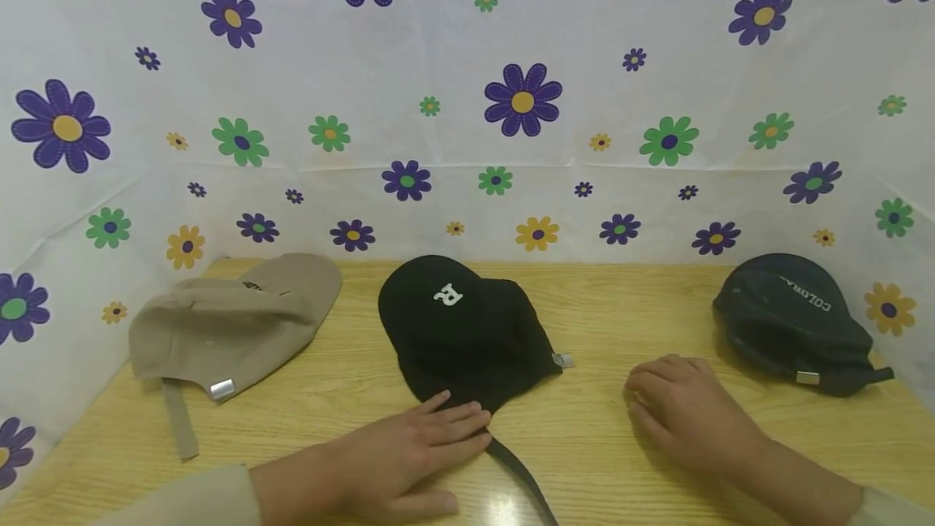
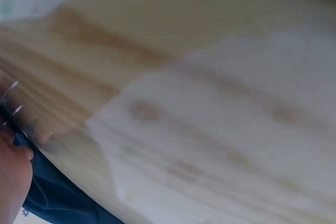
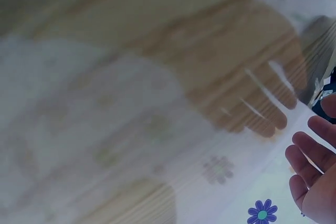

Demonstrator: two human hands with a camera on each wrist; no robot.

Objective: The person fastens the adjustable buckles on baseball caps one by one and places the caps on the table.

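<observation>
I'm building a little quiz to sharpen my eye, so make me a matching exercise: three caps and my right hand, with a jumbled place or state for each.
1. Beige cap
2. White-R cap
3. COLORA cap
4. Right hand

A. Holding nothing
B. Rightmost of the caps
C. Middle cap
D. Leftmost of the caps

Pairs: 1-D, 2-C, 3-B, 4-A

black cap (image 1: pixel 475 331), white letter (image 1: pixel 448 295), loose strap (image 1: pixel 522 469), lying on wooden table (image 1: pixel 628 299)
</observation>
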